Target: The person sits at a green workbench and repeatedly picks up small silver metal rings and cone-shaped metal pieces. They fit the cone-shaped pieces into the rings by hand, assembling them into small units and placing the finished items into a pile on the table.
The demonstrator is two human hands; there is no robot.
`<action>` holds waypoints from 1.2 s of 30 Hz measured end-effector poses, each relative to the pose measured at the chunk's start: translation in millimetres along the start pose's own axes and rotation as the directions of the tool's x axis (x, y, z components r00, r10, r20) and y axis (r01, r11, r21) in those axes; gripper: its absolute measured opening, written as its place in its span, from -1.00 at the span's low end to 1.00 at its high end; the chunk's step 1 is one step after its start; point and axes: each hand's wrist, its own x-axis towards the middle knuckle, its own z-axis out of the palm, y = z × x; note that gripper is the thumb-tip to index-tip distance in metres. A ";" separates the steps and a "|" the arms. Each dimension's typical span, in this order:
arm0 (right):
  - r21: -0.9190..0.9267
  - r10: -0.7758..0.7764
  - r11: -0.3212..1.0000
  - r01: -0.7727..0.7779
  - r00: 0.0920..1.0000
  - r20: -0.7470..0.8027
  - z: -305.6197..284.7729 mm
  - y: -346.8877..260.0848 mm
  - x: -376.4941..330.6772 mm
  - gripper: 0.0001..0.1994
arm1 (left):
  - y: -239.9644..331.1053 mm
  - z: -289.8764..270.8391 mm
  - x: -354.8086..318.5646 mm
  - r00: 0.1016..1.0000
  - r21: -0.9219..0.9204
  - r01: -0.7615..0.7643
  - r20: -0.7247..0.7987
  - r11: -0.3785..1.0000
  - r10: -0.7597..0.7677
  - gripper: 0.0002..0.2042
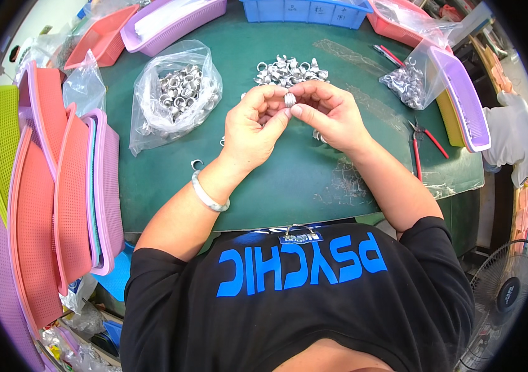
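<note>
Green tabletop (295,186) lies beneath the left hand (249,127) and right hand (331,118), which together pinch a metal ring (290,100) on the near side of the ring pile (285,73); a slack pinch could drop it among lookalikes.

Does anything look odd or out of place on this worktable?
Two small things. A lone silver ring-like piece lies beside the left wrist, well away from the heap beyond the hands. The green tabletop also looks worn, with pale scuffs near the right forearm.
</note>
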 end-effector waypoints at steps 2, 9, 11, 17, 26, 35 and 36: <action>-0.009 -0.004 1.000 0.004 1.000 0.006 -0.9 0.8 -0.1 -0.78 | -0.1 -0.1 0.0 1.000 0.001 -0.002 0.007 1.000 0.002 -0.79; -0.094 -0.052 0.994 0.056 0.998 0.039 -4.1 0.2 1.0 -0.80 | 2.8 1.4 -0.4 1.000 -0.092 -0.013 0.027 0.996 0.015 -0.79; -0.084 -0.066 0.994 0.069 0.997 0.042 -2.5 -2.4 0.8 -0.81 | 3.5 0.4 -0.6 0.999 -0.100 -0.014 0.043 0.995 0.018 -0.80; -0.157 -0.143 0.976 0.151 0.988 0.061 -2.5 -3.1 1.4 -0.80 | 3.4 -2.2 0.4 0.998 -0.115 0.008 0.070 0.993 0.000 -0.81; -0.202 -0.231 0.948 0.246 0.968 0.094 -4.6 -0.7 3.5 -0.79 | 4.4 0.0 0.1 0.999 -0.131 0.010 0.048 0.991 -0.003 -0.69; -0.392 -0.268 0.886 0.249 0.963 0.007 -7.8 3.0 6.4 -0.80 | 9.2 -9.5 9.2 0.982 -0.397 0.183 0.028 0.899 -0.188 -0.72; -0.453 -0.294 0.852 0.264 0.956 0.004 -9.2 4.2 7.5 -0.81 | 10.2 -11.9 12.1 0.973 -0.468 0.186 -0.036 0.864 -0.229 -0.78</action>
